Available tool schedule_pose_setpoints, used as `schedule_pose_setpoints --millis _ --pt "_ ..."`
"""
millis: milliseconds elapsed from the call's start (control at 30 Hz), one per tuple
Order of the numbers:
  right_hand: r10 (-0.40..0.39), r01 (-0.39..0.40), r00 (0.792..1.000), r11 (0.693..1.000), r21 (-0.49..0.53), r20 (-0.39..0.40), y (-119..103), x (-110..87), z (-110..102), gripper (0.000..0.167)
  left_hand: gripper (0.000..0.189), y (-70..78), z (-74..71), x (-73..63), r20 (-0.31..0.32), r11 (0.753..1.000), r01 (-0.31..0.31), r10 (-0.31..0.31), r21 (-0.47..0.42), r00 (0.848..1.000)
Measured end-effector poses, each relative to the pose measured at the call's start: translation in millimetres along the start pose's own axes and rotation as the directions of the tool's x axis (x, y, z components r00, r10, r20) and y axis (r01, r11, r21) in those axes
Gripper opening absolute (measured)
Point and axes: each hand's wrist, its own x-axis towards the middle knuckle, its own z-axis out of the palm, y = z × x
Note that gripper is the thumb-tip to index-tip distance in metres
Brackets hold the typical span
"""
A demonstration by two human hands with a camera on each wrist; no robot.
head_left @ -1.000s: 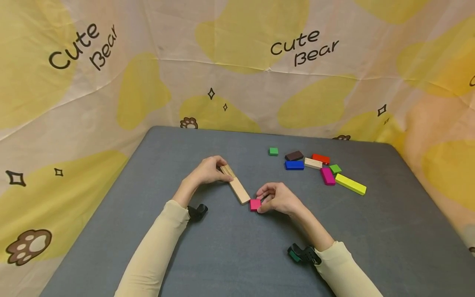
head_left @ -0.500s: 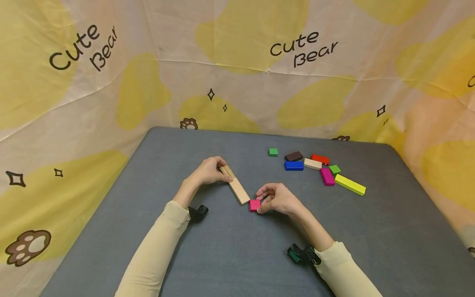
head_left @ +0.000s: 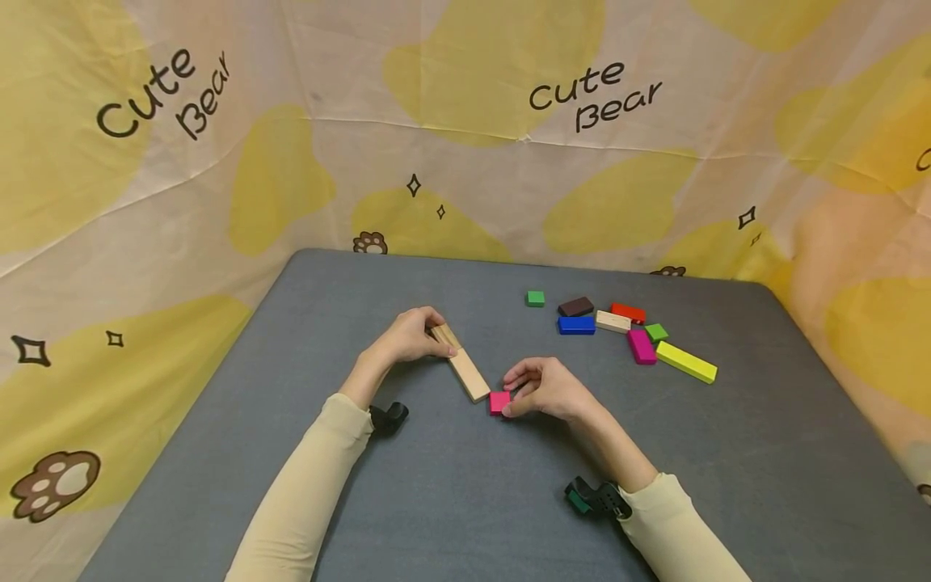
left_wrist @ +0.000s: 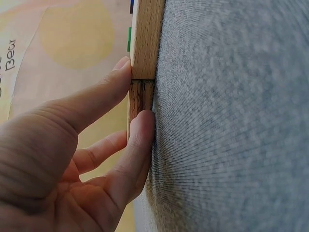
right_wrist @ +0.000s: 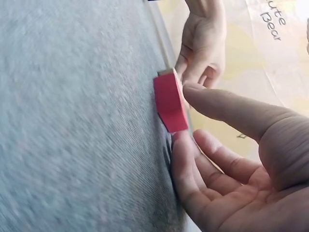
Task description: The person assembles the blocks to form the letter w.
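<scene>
Head view: pink block [head_left: 498, 402] against right hand [head_left: 549, 391]

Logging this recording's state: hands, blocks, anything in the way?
Left hand on wooden pieces. Right hand on pink block. Other blocks farther back; no obstruction seen.

We see a little corner with yellow and cream cloth [head_left: 465, 81] hanging around a grey desk [head_left: 465, 501]. "Cute Bear" and brown paw prints [head_left: 58, 485] show on the cloth, and bright blocks [head_left: 498, 402] lie on the desk. It looks like a play spot, but we can't tell what building it's in.
</scene>
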Motion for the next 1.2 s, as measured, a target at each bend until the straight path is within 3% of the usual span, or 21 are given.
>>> schedule_pose_setpoints --millis 133,300,467,800,933,1133,1200 --pt "-0.026 0.025 0.998 0.999 -0.035 -0.053 0 -1.2 -7 0.039 0.06 0.6 -0.2 -0.1 0.001 1.0 0.0 0.0 -0.002 1.0" --pt "0.001 -0.001 0.992 1.0 -0.005 -0.126 3 -3.2 -17 0.04 0.06 -1.1 0.7 0.4 0.005 1.0 0.007 -0.007 -0.005 1.0" --pt "0.025 -0.02 0.98 1.0 0.024 -0.195 6 -4.7 -27 0.039 0.06 -1.9 0.9 0.6 0.005 1.0 0.006 -0.006 -0.01 1.0" --pt "-0.004 0.004 0.957 1.0 0.001 -0.29 15 -7.7 -52 0.035 0.059 -0.9 0.8 1.6 0.001 1.0 0.0 0.0 -0.007 1.0" --pt "-0.059 0.063 0.943 0.998 0.002 -0.328 17 -8.0 -67 0.037 0.059 -0.4 0.0 2.2 -0.004 1.0 0.007 -0.007 -0.009 1.0" --pt "-0.182 0.151 0.91 0.982 -0.11 -0.373 27 2.8 -104 0.039 0.06 -1.1 0.5 2.0 -0.003 1.0 0.015 -0.015 -0.001 1.0" --pt "-0.201 0.156 0.908 0.977 -0.149 -0.369 32 7.7 -117 0.039 0.059 -0.8 1.4 1.8 0.001 1.0 0.017 -0.017 -0.002 1.0"
